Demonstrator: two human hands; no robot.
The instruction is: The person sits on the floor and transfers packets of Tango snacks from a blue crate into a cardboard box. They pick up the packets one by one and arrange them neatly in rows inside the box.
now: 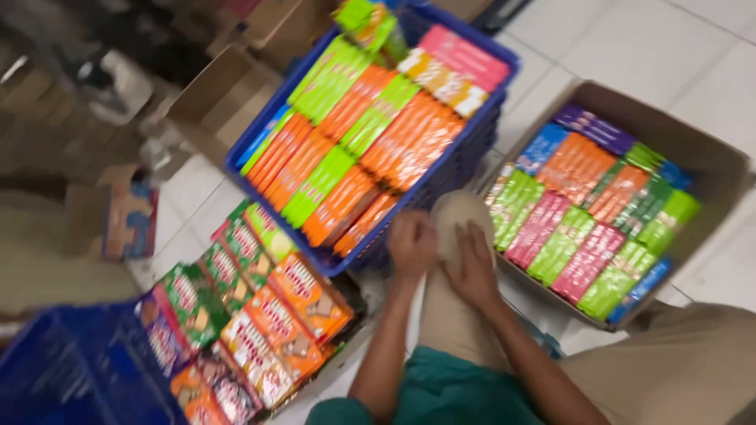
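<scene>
My left hand (pixel 411 242) is curled into a loose fist beside my raised knee (pixel 457 212) in beige trousers. My right hand (pixel 472 264) lies flat on that knee, fingers spread. Neither hand holds anything. Just beyond my left hand stands a blue plastic crate (pixel 472 145) packed with upright orange and green snack packets. To the right of my knee a brown cardboard box (pixel 709 169) holds green, pink, orange and blue packets. The picture is motion-blurred.
Boxed snacks in orange, green and red (pixel 252 315) lie stacked at lower left on a low carton. A second blue crate (pixel 71 370) sits at the bottom left corner. Open cardboard boxes (pixel 224 94) stand behind on the white tiled floor (pixel 630 39).
</scene>
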